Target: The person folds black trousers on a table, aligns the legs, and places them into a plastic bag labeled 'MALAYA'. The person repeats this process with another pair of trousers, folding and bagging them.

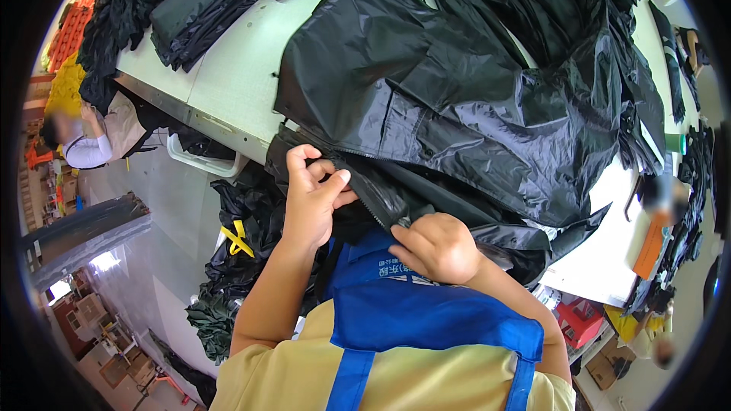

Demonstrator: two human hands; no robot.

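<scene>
A shiny black jacket (426, 99) is spread over the near part of the white table, its zippered front edge hanging toward me. My left hand (314, 194) pinches that edge near the upper end of the zipper (369, 202), thumb against fingers. Lower down to the right, my right hand (438, 247) is closed around the same edge, fingers curled under, by the zipper's lower stretch. Between the two hands the zipper teeth run slanting. Whether a slider sits in the right fingers is hidden.
Folded black garments (204, 9) lie at the table's far left, with more black cloth heaped behind. Below the table's metal edge (190, 118) stand a white bin (202, 156) and a dark garment pile (247, 221) with yellow straps. A co-worker (95, 133) sits at left.
</scene>
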